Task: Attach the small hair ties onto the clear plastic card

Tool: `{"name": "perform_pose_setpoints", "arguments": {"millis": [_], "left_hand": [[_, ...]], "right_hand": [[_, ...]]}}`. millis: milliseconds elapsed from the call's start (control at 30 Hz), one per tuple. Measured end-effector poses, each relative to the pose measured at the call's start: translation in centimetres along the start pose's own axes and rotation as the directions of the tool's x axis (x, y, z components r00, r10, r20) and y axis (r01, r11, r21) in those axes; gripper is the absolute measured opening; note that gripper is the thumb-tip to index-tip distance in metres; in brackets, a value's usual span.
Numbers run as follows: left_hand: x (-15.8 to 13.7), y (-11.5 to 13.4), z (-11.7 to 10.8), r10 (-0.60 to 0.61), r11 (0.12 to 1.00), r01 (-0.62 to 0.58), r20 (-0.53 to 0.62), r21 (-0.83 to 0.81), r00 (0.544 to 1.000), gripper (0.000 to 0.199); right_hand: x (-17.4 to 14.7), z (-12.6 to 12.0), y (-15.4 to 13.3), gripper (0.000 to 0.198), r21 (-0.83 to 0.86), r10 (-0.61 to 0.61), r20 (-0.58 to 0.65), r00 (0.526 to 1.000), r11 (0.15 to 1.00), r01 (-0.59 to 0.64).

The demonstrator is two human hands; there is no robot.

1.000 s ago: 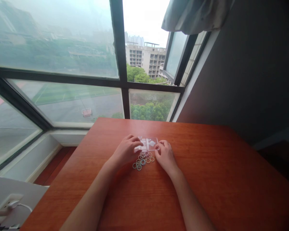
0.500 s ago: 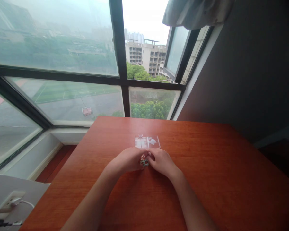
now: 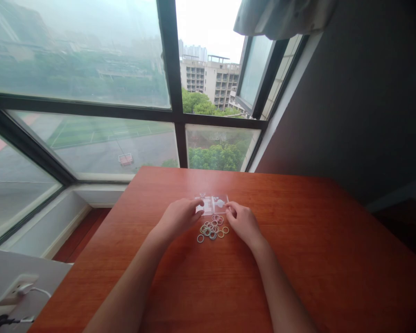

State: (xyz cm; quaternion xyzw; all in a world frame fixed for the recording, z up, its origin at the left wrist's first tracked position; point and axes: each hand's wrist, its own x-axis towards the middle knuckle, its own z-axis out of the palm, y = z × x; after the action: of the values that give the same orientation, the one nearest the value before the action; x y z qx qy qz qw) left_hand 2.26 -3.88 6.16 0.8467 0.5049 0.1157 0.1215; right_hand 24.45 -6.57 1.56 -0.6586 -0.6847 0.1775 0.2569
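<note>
A pile of pastel-coloured rings (image 3: pixel 211 228), which look like small hair ties, lies loose on the table. Just beyond it is a flat, clear plastic case or bag (image 3: pixel 220 204) with white printing. My left hand (image 3: pixel 180 216) is at the left side of this clear item, thumb and forefinger apart over its edge. At the opposite edge is my right hand (image 3: pixel 243 221), its fingertips at or touching the side, thumb a little apart from the forefinger. Whether either hand grips the clear item is hard to see.
The reddish-brown wooden table (image 3: pixel 298 259) reaches to a dark-framed window (image 3: pixel 180 138). A dark wall (image 3: pixel 360 101) rises on the right. At the lower left, a wall socket (image 3: pixel 19 289) has plugs and cords in it.
Both hands have let go of the bunched rings, which now lie spread on the table. They have moved apart and forward to the two sides of the clear item.
</note>
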Motion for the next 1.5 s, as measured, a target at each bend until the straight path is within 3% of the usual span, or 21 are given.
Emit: {"name": "perform_pose_setpoints", "arguments": {"millis": [133, 367, 1033, 1267, 1500], "left_hand": [[0.2, -0.8, 0.5, 0.018, 0.999, -0.020, 0.051, 0.037, 0.999, 0.017], [0.4, -1.1, 1.0, 0.037, 0.997, -0.041, 0.058, 0.068, 0.998, 0.019], [0.3, -0.4, 0.2, 0.048, 0.997, -0.053, 0.092, 0.054, 0.995, 0.020], [0.1, -0.9, -0.4, 0.047, 0.999, -0.047, -0.107, -0.003, 0.993, 0.024], [0.3, -2.0, 0.5, 0.017, 1.000, -0.017, -0.122, 0.002, 0.992, 0.022]], "right_hand": [[0.0, 0.3, 0.3, 0.017, -0.075, 0.014, 0.023, 1.000, 0.997, -0.013], [-0.1, 0.2, 0.2, 0.014, -0.054, -0.021, 0.058, 0.998, 0.998, 0.024], [-0.3, -0.1, 0.1, 0.013, -0.033, -0.028, 0.089, 0.996, 0.999, 0.031], [-0.1, -1.1, 0.1, 0.016, 0.020, -0.047, 0.015, 0.999, 0.999, 0.047], [-0.8, -1.7, -0.1, 0.014, 0.071, -0.100, 0.213, 0.972, 0.994, 0.087]]}}
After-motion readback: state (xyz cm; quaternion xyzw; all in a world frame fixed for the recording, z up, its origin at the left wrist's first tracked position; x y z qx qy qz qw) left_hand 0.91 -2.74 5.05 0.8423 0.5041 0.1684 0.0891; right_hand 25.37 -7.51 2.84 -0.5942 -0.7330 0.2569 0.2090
